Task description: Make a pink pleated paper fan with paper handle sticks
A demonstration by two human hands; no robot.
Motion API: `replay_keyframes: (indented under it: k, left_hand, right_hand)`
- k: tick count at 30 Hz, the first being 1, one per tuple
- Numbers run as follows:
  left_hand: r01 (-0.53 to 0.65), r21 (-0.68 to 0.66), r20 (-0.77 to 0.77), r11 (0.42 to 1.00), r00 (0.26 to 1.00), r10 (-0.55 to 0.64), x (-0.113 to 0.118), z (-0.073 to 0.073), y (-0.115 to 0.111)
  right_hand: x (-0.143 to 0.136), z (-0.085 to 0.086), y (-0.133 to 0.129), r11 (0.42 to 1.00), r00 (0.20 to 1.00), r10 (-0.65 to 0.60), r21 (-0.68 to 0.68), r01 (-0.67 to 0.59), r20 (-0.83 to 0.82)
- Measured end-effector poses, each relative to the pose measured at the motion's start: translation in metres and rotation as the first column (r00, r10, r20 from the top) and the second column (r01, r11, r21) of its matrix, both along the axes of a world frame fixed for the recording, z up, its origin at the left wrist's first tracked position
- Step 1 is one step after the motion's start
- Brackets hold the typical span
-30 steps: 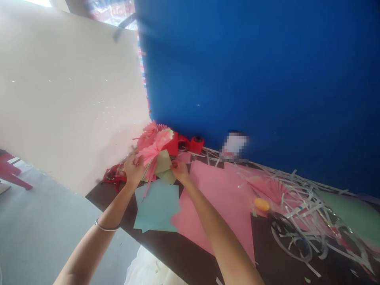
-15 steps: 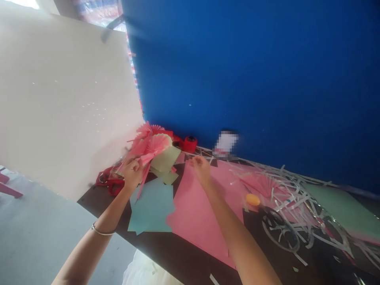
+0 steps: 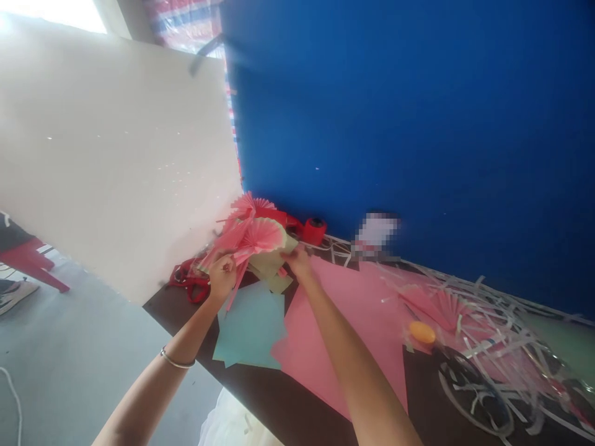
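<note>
A pleated pink paper fan (image 3: 263, 235) with a pale green edge lies at the table's far corner. My left hand (image 3: 224, 275) is closed on its lower left side, with pink strips hanging below. My right hand (image 3: 296, 260) has its fingers closed at the edge of an olive-green sheet (image 3: 267, 262) beside the fan. Another pink pleated piece (image 3: 253, 203) lies behind. Nearer to me are light blue sheets (image 3: 253, 325) and large pink sheets (image 3: 344, 322).
A red tape roll (image 3: 314, 231) stands by the blue wall (image 3: 395, 111). Red scissors (image 3: 198, 288) lie left. White strips (image 3: 506, 334), an orange oval object (image 3: 422, 332) and a tape ring (image 3: 474, 390) are at right. A white panel (image 3: 116, 155) rises at left.
My right hand has moved left from above the pink sheets to the olive-green sheet. My left hand still grips the fan. The view has shifted left.
</note>
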State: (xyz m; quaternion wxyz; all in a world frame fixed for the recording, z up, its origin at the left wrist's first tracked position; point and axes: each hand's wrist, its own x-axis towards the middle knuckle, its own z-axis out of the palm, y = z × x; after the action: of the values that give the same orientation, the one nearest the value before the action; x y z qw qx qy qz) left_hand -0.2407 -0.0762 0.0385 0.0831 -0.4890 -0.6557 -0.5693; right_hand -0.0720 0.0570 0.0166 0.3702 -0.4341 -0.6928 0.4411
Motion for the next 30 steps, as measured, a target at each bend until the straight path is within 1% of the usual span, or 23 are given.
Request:
replay_keyframes:
  k: [3,5,8,10,13,15,16,17,18,19,20,21,22,23,24,26,28,30]
  left_hand:
    - [-0.072,0.023,0.105,0.997,0.992,0.069,-0.004,-0.002,0.0]
    - [-0.102,0.043,0.142,0.994,0.985,0.095,-0.006,-0.004,0.002]
    - [-0.11,0.038,0.176,0.993,0.979,0.102,-0.006,-0.004,0.005]
    - [-0.095,0.024,0.174,0.995,0.981,0.09,-0.004,-0.004,0.007]
    - [-0.042,-0.007,0.099,0.999,0.994,0.043,-0.002,-0.002,0.008]
    - [0.042,-0.077,-0.034,0.996,0.998,-0.045,-0.001,0.0,0.009]
    - [0.101,-0.139,-0.133,0.985,0.984,-0.119,0.0,0.0,0.009]
    - [0.16,-0.221,-0.246,0.962,0.945,-0.214,0.001,0.001,0.009]
    - [0.207,-0.315,-0.359,0.926,0.878,-0.318,0.002,0.002,0.011]
    - [0.227,-0.406,-0.458,0.885,0.788,-0.412,0.004,0.003,0.012]
    - [0.219,-0.483,-0.537,0.847,0.691,-0.485,0.006,0.004,0.015]
    - [0.189,-0.542,-0.595,0.819,0.602,-0.533,0.008,0.005,0.018]
    - [0.146,-0.576,-0.638,0.804,0.535,-0.554,0.01,0.006,0.022]
    - [0.103,-0.596,-0.668,0.797,0.486,-0.563,0.013,0.006,0.026]
    - [0.067,-0.609,-0.69,0.79,0.447,-0.57,0.015,0.006,0.03]
    - [0.018,-0.623,-0.715,0.782,0.393,-0.578,0.017,0.006,0.037]
    - [-0.006,-0.625,-0.729,0.781,0.362,-0.581,0.018,0.004,0.043]
    - [-0.02,-0.621,-0.74,0.784,0.346,-0.577,0.017,0.003,0.046]
  right_hand:
    - [0.011,-0.001,-0.013,0.989,0.993,0.104,0.097,-0.109,0.062]
    - [0.021,-0.003,-0.024,0.965,0.979,0.18,0.175,-0.195,0.097]
    - [0.038,-0.006,-0.037,0.904,0.942,0.295,0.271,-0.329,0.16]
    - [0.046,-0.009,-0.042,0.859,0.909,0.361,0.304,-0.411,0.208]
    - [0.055,-0.012,-0.046,0.808,0.87,0.414,0.332,-0.487,0.267]
    - [0.057,-0.013,-0.046,0.784,0.851,0.432,0.343,-0.518,0.299]
    - [0.058,-0.012,-0.047,0.774,0.844,0.436,0.349,-0.528,0.312]
    - [0.058,-0.012,-0.047,0.766,0.839,0.437,0.354,-0.537,0.325]
    - [0.057,-0.012,-0.047,0.759,0.834,0.438,0.359,-0.543,0.335]
    - [0.057,-0.011,-0.048,0.753,0.831,0.439,0.364,-0.548,0.343]
    - [0.056,-0.011,-0.048,0.748,0.828,0.439,0.369,-0.552,0.348]
    - [0.056,-0.011,-0.048,0.744,0.827,0.44,0.373,-0.554,0.35]
    - [0.055,-0.012,-0.049,0.741,0.826,0.442,0.377,-0.555,0.349]
    - [0.055,-0.012,-0.049,0.738,0.826,0.444,0.381,-0.557,0.346]
    - [0.055,-0.013,-0.048,0.737,0.827,0.446,0.384,-0.557,0.343]
    - [0.056,-0.015,-0.048,0.735,0.828,0.449,0.389,-0.555,0.335]
    - [0.057,-0.018,-0.047,0.736,0.832,0.447,0.393,-0.551,0.33]
    - [0.058,-0.021,-0.046,0.737,0.837,0.442,0.401,-0.544,0.323]
